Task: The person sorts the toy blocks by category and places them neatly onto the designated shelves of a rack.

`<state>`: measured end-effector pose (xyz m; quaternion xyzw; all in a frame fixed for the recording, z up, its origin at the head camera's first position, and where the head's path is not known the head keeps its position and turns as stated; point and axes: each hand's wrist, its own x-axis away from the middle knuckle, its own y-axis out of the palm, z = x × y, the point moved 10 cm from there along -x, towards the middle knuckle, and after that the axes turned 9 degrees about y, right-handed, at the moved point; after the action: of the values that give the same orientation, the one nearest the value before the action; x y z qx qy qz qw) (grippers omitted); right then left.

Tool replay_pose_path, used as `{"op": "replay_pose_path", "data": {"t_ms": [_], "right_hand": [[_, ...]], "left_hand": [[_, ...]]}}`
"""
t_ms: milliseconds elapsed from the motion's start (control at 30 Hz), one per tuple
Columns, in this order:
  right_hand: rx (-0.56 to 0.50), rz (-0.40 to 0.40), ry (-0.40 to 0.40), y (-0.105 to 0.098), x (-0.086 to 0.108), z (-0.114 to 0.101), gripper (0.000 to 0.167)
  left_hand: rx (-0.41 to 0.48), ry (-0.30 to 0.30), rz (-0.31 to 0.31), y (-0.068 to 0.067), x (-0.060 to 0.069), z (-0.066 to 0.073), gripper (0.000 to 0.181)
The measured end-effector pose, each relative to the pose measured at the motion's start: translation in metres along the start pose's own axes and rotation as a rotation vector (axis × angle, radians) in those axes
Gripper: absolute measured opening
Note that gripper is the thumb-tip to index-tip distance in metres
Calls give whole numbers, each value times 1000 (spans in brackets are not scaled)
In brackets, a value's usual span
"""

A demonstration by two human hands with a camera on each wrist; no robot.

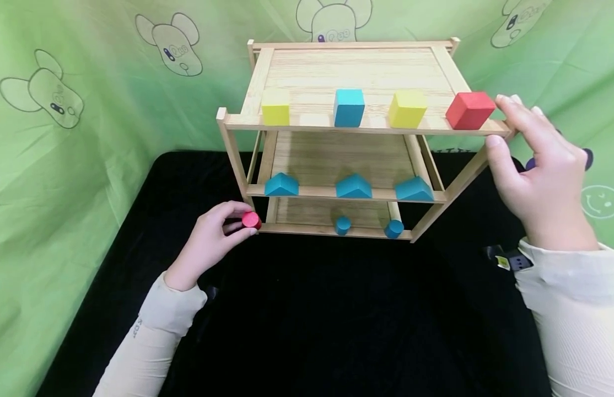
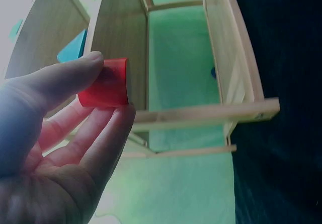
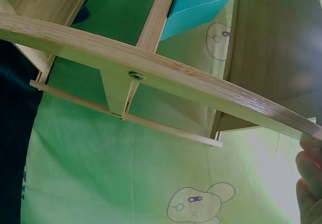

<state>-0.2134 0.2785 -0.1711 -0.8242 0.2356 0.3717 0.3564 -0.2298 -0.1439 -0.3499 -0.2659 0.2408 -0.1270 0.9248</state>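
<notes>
My left hand pinches a red cylinder between thumb and fingers, at the lower left front corner of a three-tier wooden shelf. The left wrist view shows the red cylinder in front of the shelf's side frame. Up at the top right corner, my right hand holds the shelf, its thumb in front of the post and its fingers behind. Close to those fingertips sits a red cube. On the bottom tier stand two blue cylinders, in the middle and at the right.
Along the top tier's front edge stand a yellow cube, a blue cube and another yellow cube. Three blue triangular blocks line the middle tier. Black cloth covers the table; a green printed curtain hangs behind.
</notes>
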Motion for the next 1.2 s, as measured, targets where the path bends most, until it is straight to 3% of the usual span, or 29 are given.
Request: {"op": "replay_pose_path", "data": {"t_ms": [567, 967, 1200], "right_hand": [[-8, 7, 7, 0, 0, 0, 43], [12, -11, -5, 1, 1, 0, 44], [15, 3, -21, 0, 1, -2, 45]], "left_hand": [[-18, 50, -36, 41, -11, 6, 34], [-86, 8, -64, 65, -20, -9, 32], [-70, -45, -95, 76, -24, -18, 32]]}}
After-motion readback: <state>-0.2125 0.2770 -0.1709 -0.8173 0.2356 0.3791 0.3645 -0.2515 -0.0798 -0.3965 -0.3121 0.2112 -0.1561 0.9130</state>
